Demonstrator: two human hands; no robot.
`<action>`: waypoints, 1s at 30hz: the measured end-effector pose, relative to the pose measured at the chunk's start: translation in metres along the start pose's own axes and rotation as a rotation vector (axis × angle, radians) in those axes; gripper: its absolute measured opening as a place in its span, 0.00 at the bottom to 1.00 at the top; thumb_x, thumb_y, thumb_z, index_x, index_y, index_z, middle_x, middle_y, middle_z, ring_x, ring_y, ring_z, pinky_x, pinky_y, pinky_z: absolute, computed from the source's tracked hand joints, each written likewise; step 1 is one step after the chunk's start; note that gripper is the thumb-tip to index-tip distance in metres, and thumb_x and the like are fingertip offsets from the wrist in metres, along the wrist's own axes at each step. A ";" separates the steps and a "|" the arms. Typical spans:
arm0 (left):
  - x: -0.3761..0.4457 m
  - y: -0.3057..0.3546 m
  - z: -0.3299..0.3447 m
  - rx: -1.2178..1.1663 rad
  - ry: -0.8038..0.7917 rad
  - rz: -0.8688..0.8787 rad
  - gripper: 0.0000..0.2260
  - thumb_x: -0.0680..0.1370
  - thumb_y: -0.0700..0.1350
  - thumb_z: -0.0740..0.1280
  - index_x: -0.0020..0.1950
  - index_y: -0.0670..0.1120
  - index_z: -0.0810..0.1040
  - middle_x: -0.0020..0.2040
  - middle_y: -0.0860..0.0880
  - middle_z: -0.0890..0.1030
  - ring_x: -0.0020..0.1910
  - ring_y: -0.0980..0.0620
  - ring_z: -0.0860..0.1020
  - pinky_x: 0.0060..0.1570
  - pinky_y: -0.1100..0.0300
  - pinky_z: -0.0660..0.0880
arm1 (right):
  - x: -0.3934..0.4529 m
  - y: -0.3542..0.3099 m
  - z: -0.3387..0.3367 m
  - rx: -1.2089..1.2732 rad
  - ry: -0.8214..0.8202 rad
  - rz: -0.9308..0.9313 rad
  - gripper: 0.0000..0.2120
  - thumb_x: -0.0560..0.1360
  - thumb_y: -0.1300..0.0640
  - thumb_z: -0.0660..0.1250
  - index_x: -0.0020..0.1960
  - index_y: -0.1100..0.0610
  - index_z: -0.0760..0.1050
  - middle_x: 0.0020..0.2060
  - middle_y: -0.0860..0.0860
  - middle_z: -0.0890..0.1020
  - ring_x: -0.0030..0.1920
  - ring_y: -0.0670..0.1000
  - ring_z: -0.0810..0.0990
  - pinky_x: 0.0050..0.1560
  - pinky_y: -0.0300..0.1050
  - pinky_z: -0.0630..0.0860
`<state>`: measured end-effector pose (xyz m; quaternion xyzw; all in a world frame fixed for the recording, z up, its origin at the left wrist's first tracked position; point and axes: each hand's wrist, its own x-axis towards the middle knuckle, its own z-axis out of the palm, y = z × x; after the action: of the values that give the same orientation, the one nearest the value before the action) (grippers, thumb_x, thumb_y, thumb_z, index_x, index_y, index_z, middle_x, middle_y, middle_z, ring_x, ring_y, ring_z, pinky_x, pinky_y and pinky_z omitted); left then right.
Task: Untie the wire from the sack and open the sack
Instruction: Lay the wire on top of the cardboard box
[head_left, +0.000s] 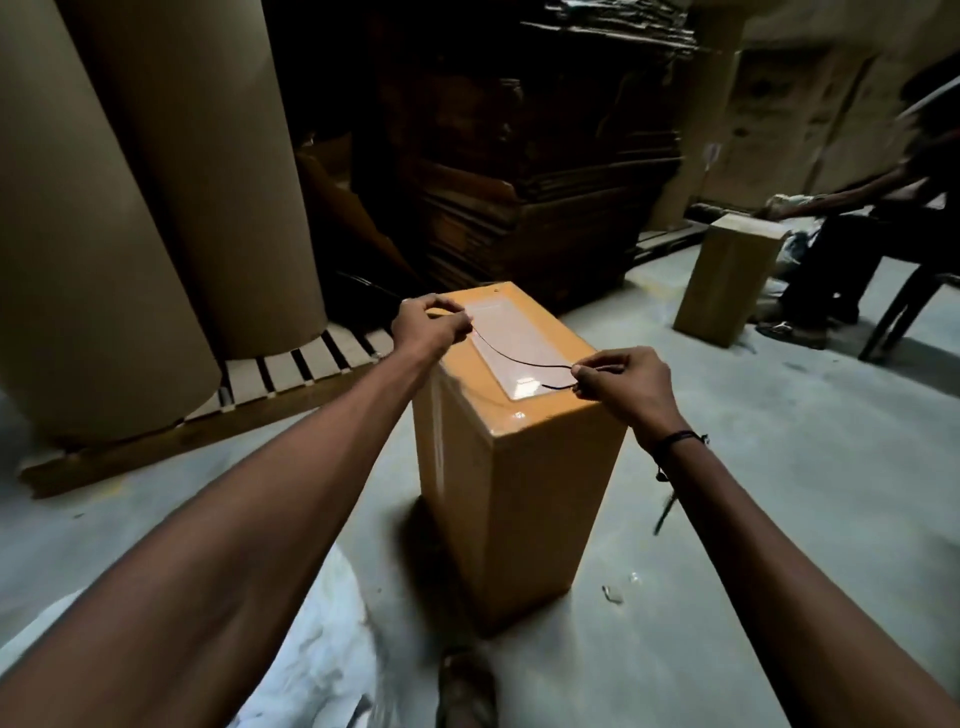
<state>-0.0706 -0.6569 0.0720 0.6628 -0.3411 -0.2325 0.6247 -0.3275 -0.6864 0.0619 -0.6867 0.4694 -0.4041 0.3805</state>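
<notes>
Holding a thin dark wire (511, 357) over the top of a tall cardboard box (511, 467) in the centre of the frame. Left hand (428, 325) pinching 1 end of the wire above the far left corner of the box, fingers (457, 328) closed on it. Right hand (626, 382) pinching the other end above the near right edge, fingers closed on it too. Wire sagging in a loose curve between the 2 hands, crossing a pale glossy label (506, 345) on the box top. Box standing upright on the grey concrete floor (779, 493). White crumpled material, maybe the sack (311, 639), lying at lower left of the frame beneath the left forearm; not possible telling if open or tied. Dark thread bracelet (675, 441) sitting on the right wrist. 2 big brown paper rolls (156, 182) standing on a wooden pallet (291, 364) at upper left. Flat cardboard stacked (545, 208) in the dark upper centre. Second box (727, 280) and another person (857, 234) sitting at upper right, blurred.
</notes>
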 end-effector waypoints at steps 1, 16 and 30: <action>0.012 -0.005 0.008 0.040 -0.007 0.007 0.05 0.75 0.37 0.77 0.49 0.40 0.84 0.44 0.43 0.86 0.43 0.50 0.87 0.51 0.53 0.85 | 0.008 0.004 0.002 -0.010 0.012 0.003 0.05 0.76 0.63 0.75 0.51 0.63 0.86 0.41 0.59 0.88 0.36 0.48 0.88 0.40 0.34 0.83; 0.091 -0.054 0.052 0.342 0.133 0.250 0.05 0.78 0.45 0.73 0.53 0.47 0.83 0.47 0.48 0.86 0.46 0.53 0.84 0.47 0.61 0.80 | 0.084 0.040 0.058 -0.310 0.064 -0.100 0.07 0.73 0.58 0.77 0.48 0.61 0.88 0.39 0.56 0.89 0.40 0.53 0.87 0.51 0.52 0.86; -0.162 -0.041 -0.144 0.314 -0.060 0.206 0.04 0.83 0.43 0.66 0.51 0.45 0.79 0.44 0.48 0.86 0.36 0.50 0.85 0.31 0.56 0.79 | -0.099 -0.033 0.070 -0.009 -0.205 -0.081 0.10 0.78 0.53 0.73 0.59 0.54 0.83 0.44 0.46 0.84 0.43 0.40 0.82 0.41 0.35 0.81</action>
<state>-0.0650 -0.4404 0.0287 0.7065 -0.4579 -0.1309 0.5234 -0.2758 -0.5729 0.0449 -0.7446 0.4016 -0.3449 0.4066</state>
